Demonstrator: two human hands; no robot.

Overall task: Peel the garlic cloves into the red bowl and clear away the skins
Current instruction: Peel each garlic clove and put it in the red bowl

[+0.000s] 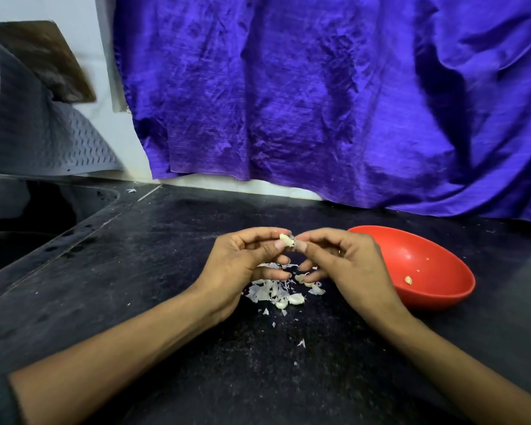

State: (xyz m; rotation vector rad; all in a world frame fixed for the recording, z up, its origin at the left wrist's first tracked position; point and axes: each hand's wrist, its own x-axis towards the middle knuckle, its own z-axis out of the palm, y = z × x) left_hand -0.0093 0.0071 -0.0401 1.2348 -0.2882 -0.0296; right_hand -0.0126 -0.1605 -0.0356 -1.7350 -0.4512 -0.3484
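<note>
While both hands meet above the dark countertop [166, 271], the left hand [242, 259] pinches a pale garlic clove [286, 240] between thumb and curled fingers, and the right hand [341, 259] pinches at the far end of that same clove — whether it grips the clove itself or a flap of skin cannot be told. The red bowl [436, 289] sits just to the right of the hands, tilted on its rounded base, with its near rim partly behind the right hand. Inside the bowl lies one peeled clove [408, 280] near the bottom, with a few small crumbs higher up the wall. To the left of the bowl, directly under the hands, a pile of white papery skins [267, 291] is scattered on the countertop — a few unpeeled cloves [296, 299] lie among them at the pile's near edge. Well to the left of the bowl a sink [28, 216] is sunk into the counter, with a grey mat [43, 133] hanging above it. Behind the bowl a purple cloth [319, 102] drapes down to the counter's back edge.
</note>
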